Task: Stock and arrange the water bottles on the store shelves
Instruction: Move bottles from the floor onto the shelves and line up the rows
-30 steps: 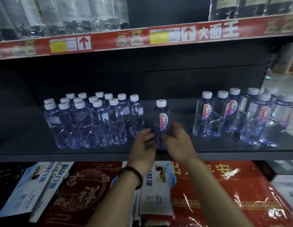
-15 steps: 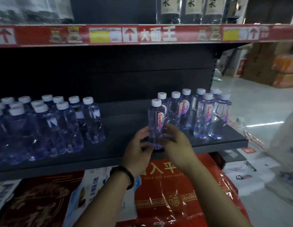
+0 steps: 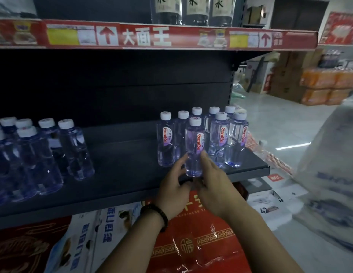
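Now left hand [image 3: 174, 187] and right hand [image 3: 216, 187] clasp one bottle [image 3: 194, 146] low down. It's upright at the shelf [image 3: 122, 180] front, just beside the bottle group [image 3: 221, 134].

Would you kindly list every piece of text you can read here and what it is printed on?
"Ganten": label of the front bottle and its neighbours.
"大面王": red shelf-edge strip.
"水": tall bottles on the upper shelf.
"福": red pack under the shelf.
Price tags and the white cartons' blue print are too blurred to read.
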`<state>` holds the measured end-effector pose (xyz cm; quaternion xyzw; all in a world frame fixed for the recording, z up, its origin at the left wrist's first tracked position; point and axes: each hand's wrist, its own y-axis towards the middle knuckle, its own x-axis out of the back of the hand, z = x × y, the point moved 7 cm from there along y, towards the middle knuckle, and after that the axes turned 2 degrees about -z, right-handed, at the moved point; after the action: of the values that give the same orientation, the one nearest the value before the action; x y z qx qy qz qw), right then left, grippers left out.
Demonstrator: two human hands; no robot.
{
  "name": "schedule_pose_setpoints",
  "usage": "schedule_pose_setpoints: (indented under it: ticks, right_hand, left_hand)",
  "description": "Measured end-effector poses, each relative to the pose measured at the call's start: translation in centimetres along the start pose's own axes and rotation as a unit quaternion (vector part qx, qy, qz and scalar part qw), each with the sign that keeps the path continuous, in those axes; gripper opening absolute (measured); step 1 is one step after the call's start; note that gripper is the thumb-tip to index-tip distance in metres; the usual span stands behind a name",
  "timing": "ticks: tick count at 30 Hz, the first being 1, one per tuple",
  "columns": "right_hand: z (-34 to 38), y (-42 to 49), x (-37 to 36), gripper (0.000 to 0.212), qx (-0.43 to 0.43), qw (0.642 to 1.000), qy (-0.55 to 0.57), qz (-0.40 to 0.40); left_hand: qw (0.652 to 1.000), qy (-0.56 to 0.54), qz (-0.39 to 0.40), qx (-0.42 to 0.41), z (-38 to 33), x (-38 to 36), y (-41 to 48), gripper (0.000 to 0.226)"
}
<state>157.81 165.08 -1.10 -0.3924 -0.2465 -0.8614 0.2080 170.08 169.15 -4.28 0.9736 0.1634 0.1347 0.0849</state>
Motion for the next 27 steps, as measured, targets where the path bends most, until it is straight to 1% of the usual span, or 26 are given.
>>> schedule_pose_setpoints:
  ticks: [4,8,12,15,17,19,21,24,27]
  right_hand:
    - [-1.3,0.4,0.0,0.078,-0.012,1.000,0.001,0.009]
    - [-2.2,0.4,0.0,0.077,-0.021,1.000,0.006,-0.009]
    - [-3.2,0.5,-0.1,0.084,-0.036,0.999,-0.006,0.007]
    - [-3.2,0.3,0.1,0.084,-0.044,0.999,0.006,0.004]
    - [-2.9,0.2,0.5,0.081,-0.046,0.999,0.020,-0.001]
    - [-2.5,0.1,0.8,0.076,-0.048,0.998,0.027,-0.013]
    - [-1.5,0.1,1.2,0.068,-0.045,0.998,0.023,-0.034]
    - [1.5,0.3,1.4,0.053,-0.028,0.997,0.027,-0.064]
    - [5.4,1.0,-0.2,0.053,0.011,0.999,0.032,-0.040]
  left_hand:
    - [1.000,-0.020,0.001,0.007,0.6,-1.3,1.1,0.075]
    - [1.000,-0.016,0.007,0.015,1.2,-1.8,1.8,0.081]
    - [0.998,-0.026,0.040,0.047,2.1,-2.8,2.1,0.078]
    - [0.997,-0.026,0.035,0.058,2.2,-2.9,2.2,0.075]
    - [0.997,-0.046,0.032,0.057,1.7,-2.9,2.1,0.073]
    - [0.997,-0.058,0.016,0.052,0.9,-2.3,1.8,0.070]
    - [0.998,-0.048,-0.027,0.038,0.2,-1.0,1.5,0.060]
    - [0.996,0.002,-0.090,0.026,-0.4,2.2,0.7,0.048]
    - [0.988,0.077,-0.127,0.034,-0.6,7.1,-1.3,0.047]
